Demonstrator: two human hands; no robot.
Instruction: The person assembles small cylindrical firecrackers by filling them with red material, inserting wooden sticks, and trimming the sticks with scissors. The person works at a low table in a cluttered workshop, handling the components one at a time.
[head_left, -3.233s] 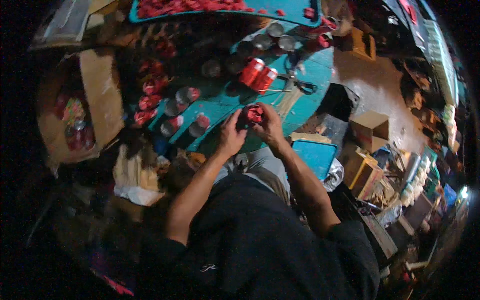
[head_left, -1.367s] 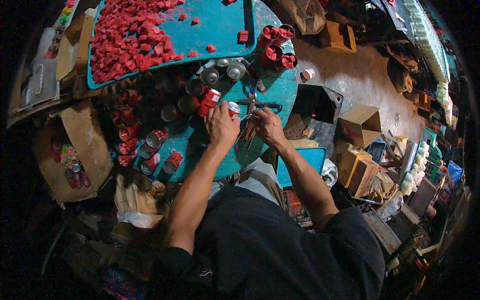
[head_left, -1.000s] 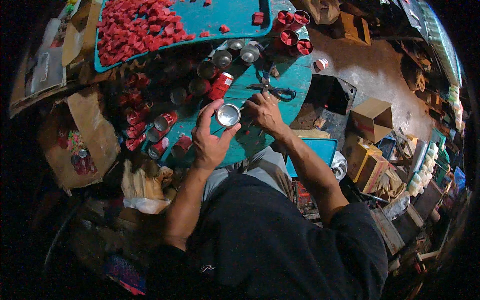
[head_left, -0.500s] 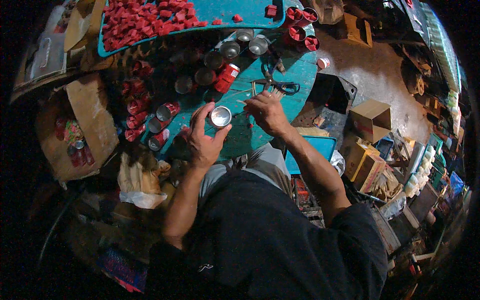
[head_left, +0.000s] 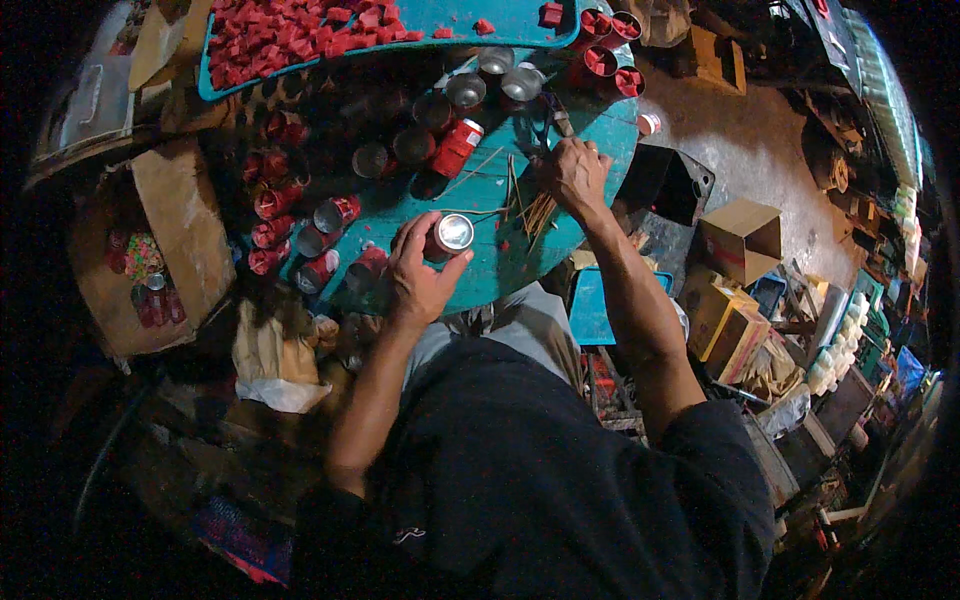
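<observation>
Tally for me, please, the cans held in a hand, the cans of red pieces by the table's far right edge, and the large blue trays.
Can held in the left hand: 1
Cans of red pieces there: 4
Large blue tray: 1
Total: 6

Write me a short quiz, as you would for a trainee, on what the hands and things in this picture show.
1. Multiple choice: what does the left hand hold?
A) a cardboard box
B) a can
C) a paintbrush

2. True or false: thin brown sticks lie on the teal table to the right of that can.

3. Fill in the missing colour: the blue tray bears many small ___ chunks.

Key: 1. B; 2. True; 3. red.
</observation>
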